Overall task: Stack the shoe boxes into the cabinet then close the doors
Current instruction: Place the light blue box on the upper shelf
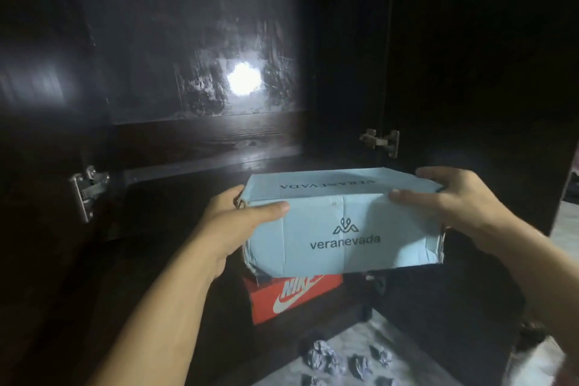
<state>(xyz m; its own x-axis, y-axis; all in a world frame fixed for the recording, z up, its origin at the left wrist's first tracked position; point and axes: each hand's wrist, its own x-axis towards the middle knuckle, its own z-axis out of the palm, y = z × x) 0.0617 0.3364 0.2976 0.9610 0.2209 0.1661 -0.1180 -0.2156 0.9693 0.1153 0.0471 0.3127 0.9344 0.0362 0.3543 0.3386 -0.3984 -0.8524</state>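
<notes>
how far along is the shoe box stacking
Done: the cabinet stands open, though no box shows inside it yet. In hand: the left hand and right hand hold the blue box at its opening. Left: seat it, add the red box below, close the doors.

Pale blue "veranevada" shoe box (pixel 341 229) level above red Nike box (pixel 291 298); dark cabinet (pixel 203 141) doors open

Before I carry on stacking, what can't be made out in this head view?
- Orange Nike box: top hidden by the blue box.
- Whether they touch: unclear.
- Left hand fingers: behind the blue box.
- Cabinet right side: too dark.
- Crumpled paper: blurred.
</notes>
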